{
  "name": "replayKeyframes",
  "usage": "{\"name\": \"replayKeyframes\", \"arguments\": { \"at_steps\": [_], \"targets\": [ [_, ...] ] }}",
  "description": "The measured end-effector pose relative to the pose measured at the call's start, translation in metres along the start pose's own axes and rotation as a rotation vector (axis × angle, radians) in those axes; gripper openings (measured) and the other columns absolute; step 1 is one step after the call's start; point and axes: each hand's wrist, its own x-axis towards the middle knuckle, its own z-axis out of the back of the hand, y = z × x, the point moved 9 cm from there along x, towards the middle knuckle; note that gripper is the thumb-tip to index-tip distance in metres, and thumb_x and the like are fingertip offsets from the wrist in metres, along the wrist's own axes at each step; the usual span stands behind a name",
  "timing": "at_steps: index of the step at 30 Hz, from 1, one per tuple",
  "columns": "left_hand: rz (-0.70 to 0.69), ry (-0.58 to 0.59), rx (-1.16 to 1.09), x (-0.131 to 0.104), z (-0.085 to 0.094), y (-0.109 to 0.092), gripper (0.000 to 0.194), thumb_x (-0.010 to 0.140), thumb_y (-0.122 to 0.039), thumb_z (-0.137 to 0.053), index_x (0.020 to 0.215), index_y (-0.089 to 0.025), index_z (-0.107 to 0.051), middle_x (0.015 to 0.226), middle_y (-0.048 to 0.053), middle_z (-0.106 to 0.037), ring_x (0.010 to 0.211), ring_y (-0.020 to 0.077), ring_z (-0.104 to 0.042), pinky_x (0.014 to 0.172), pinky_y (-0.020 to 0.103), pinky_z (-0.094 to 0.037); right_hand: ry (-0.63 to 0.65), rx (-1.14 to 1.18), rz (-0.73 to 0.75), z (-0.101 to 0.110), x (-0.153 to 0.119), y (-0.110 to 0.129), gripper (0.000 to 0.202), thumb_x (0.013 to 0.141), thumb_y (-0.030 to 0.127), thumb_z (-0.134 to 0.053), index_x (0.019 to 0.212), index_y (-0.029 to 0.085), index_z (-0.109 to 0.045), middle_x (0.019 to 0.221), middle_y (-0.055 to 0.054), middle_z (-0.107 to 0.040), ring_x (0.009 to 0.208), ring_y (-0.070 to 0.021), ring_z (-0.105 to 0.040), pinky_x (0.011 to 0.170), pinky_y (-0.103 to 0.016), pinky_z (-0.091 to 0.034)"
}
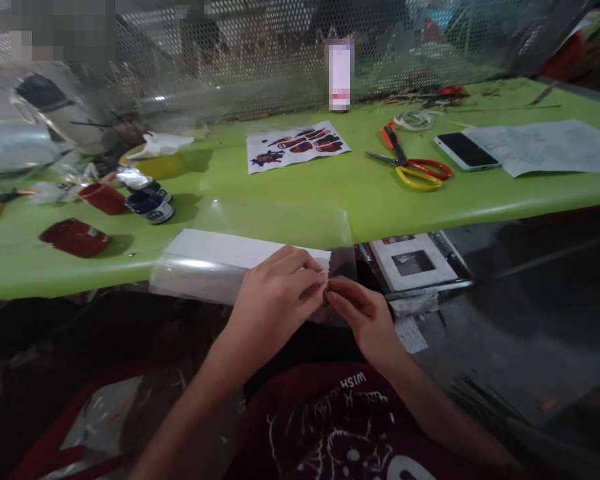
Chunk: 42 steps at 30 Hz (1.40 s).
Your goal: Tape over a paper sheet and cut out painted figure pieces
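A white paper strip lies with a clear plastic sheet at the front edge of the table, and the sheet bends down over that edge. My left hand is closed on the strip's right end, fingers curled over it. Close against it, my right hand pinches thumb and forefinger together at the strip's ragged right edge. Whatever is between those fingertips is too small and dark to make out.
Opened paint jars stand at the left, with a red jar near the edge. Farther back lie a painted paper, scissors, a phone and a large sheet. A perforated screen rises behind the green table.
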Motion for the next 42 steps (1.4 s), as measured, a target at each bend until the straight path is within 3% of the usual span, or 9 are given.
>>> {"name": "replayKeyframes", "arguments": {
  "at_steps": [4,7,24,31,36,42],
  "targets": [
    [0.036,-0.081,0.015,-0.001,0.003,-0.002,0.011,0.087,-0.009,-0.068,0.083,-0.017,-0.075,0.095,0.005,-0.075,0.092,0.0215,-0.068,0.081,0.037,-0.057,0.025,-0.017,0.041,-0.003,-0.001,0.002,0.017,0.092,0.031,-0.071,0.106,0.028,-0.08,0.102,-0.003,-0.076,0.084,-0.016,-0.067,0.076,-0.029,-0.058],
    [0.066,-0.101,0.01,-0.003,0.002,-0.002,0.012,0.086,-0.008,-0.068,0.083,-0.016,-0.076,0.094,0.006,-0.076,0.09,0.0225,-0.069,0.08,0.038,-0.058,0.037,0.014,-0.002,-0.006,-0.001,0.0,0.018,0.092,0.032,-0.07,0.106,0.027,-0.08,0.099,-0.003,-0.076,0.077,-0.0154,-0.066,0.071,-0.03,-0.058],
    [-0.066,-0.003,0.108,-0.002,-0.006,-0.012,0.013,0.091,-0.006,-0.063,0.09,-0.01,-0.075,0.093,0.009,-0.075,0.092,0.0247,-0.069,0.08,0.04,-0.057,0.016,0.086,-0.042,-0.006,-0.001,-0.004,0.015,0.089,0.03,-0.073,0.101,0.028,-0.082,0.09,-0.002,-0.077,0.07,-0.0134,-0.067,0.066,-0.028,-0.058],
    [-0.023,0.044,0.085,-0.003,-0.009,0.0,0.013,0.094,-0.011,-0.061,0.09,-0.014,-0.073,0.097,0.007,-0.074,0.091,0.0226,-0.068,0.077,0.037,-0.055,-0.021,0.14,-0.116,-0.004,0.0,-0.013,0.012,0.084,0.032,-0.077,0.094,0.026,-0.082,0.082,-0.001,-0.077,0.067,-0.0146,-0.067,0.065,-0.031,-0.06],
    [-0.008,0.049,0.033,-0.004,-0.009,0.006,0.009,0.093,-0.013,-0.065,0.087,-0.017,-0.071,0.097,0.005,-0.074,0.093,0.0207,-0.067,0.08,0.035,-0.055,-0.016,0.154,-0.129,-0.005,0.0,-0.015,0.012,0.083,0.03,-0.078,0.093,0.026,-0.082,0.082,-0.001,-0.076,0.066,-0.0139,-0.067,0.064,-0.03,-0.059],
    [-0.068,0.015,0.126,-0.005,-0.008,-0.006,0.011,0.092,-0.008,-0.063,0.089,-0.015,-0.071,0.097,0.007,-0.074,0.094,0.0222,-0.068,0.079,0.036,-0.056,-0.016,0.137,-0.122,-0.004,-0.002,-0.013,0.014,0.084,0.032,-0.077,0.095,0.025,-0.082,0.085,-0.002,-0.077,0.068,-0.014,-0.067,0.065,-0.029,-0.059]
  ]
}}
